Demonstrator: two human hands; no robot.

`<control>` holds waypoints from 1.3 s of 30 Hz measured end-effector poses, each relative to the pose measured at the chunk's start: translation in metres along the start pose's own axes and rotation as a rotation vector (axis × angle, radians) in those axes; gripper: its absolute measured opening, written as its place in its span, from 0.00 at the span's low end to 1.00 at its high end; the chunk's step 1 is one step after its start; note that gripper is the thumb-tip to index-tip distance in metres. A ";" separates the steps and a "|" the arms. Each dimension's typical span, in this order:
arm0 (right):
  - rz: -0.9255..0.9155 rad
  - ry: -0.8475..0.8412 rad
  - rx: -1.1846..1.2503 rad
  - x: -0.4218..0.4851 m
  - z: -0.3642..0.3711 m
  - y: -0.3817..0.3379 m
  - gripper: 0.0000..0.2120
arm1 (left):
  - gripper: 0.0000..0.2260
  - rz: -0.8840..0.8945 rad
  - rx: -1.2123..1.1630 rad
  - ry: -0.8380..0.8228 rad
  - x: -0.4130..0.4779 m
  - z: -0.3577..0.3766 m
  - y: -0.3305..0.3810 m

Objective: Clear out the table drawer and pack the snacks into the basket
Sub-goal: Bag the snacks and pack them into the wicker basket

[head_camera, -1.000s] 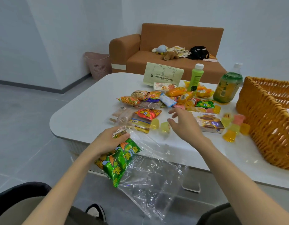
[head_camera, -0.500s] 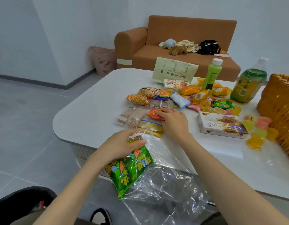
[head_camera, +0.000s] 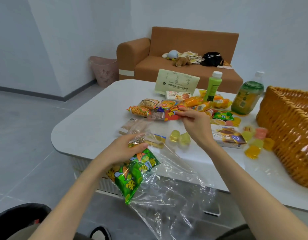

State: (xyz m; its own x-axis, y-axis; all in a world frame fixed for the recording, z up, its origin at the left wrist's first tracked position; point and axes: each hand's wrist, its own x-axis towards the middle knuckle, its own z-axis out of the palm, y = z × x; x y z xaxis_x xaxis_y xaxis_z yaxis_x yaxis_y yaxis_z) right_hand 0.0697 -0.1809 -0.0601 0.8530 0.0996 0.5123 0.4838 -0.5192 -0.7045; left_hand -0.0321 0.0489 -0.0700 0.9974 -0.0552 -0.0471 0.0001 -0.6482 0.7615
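My left hand (head_camera: 125, 147) grips the mouth of a clear plastic bag (head_camera: 168, 189) that hangs off the table's near edge with a green snack packet (head_camera: 132, 175) inside. My right hand (head_camera: 193, 122) pinches a small red snack packet (head_camera: 172, 115), lifted just above the pile of snacks (head_camera: 167, 105) on the white table (head_camera: 91, 123). Two yellow jelly cups (head_camera: 180, 137) sit below that hand. A wicker basket (head_camera: 291, 129) stands at the right side of the table.
A brown snack box (head_camera: 229, 137) and several coloured jelly cups (head_camera: 257, 141) lie beside the basket. A green bottle (head_camera: 214, 85), a larger drink bottle (head_camera: 246, 96) and a pale paper pouch (head_camera: 175, 82) stand at the back. A sofa (head_camera: 184, 52) and pink bin (head_camera: 104, 70) lie beyond.
My right hand reached into the snack pile, took the red packet and lifted it. My left hand kept holding the plastic bag with the green packet.
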 end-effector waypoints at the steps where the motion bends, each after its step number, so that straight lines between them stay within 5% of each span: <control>1: 0.016 -0.006 0.030 -0.004 -0.011 -0.001 0.13 | 0.21 0.006 -0.009 0.005 -0.001 0.000 0.002; 7: 0.205 -0.027 0.115 -0.040 -0.084 0.014 0.17 | 0.31 0.001 0.001 0.002 -0.010 0.003 0.011; 13: 0.403 -0.259 -0.017 -0.077 -0.135 0.041 0.15 | 0.10 0.046 -0.019 -0.036 -0.014 0.024 0.026; 16: 0.447 -0.334 -0.213 -0.085 -0.143 0.053 0.16 | 0.08 0.054 -0.020 -0.050 -0.014 0.034 0.034; 19: 0.348 -0.289 -0.657 -0.084 -0.140 0.061 0.10 | 0.09 0.052 -0.014 -0.062 -0.015 0.040 0.039; 21: 0.184 -0.306 -0.668 -0.083 -0.127 0.067 0.13 | 0.08 0.046 -0.010 -0.062 -0.013 0.042 0.041; 26: 0.152 -0.711 -0.755 -0.099 -0.094 0.076 0.28 | 0.09 -0.002 -0.001 -0.061 -0.008 0.041 0.036; 31: 0.216 -0.694 -0.552 -0.102 -0.097 0.081 0.23 | 0.08 -0.030 -0.021 -0.071 -0.007 0.039 0.035; 34: 0.263 -0.494 -0.473 -0.096 -0.102 0.082 0.24 | 0.06 -0.048 -0.060 -0.070 -0.005 0.036 0.034; 37: 0.557 -0.316 -0.492 -0.094 -0.106 0.076 0.38 | 0.15 -0.073 -0.100 -0.036 -0.004 0.030 0.032; 39: 0.731 -0.268 -0.341 -0.095 -0.101 0.075 0.39 | 0.23 -0.083 -0.098 -0.024 -0.006 0.026 0.030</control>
State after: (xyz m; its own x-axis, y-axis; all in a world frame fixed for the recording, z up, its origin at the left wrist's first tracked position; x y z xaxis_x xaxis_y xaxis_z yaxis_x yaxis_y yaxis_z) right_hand 0.0056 -0.3155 -0.1120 0.9665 -0.1853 -0.1777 -0.2558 -0.7541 -0.6049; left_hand -0.0395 0.0102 -0.0632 0.9916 -0.0230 -0.1271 0.0910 -0.5743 0.8136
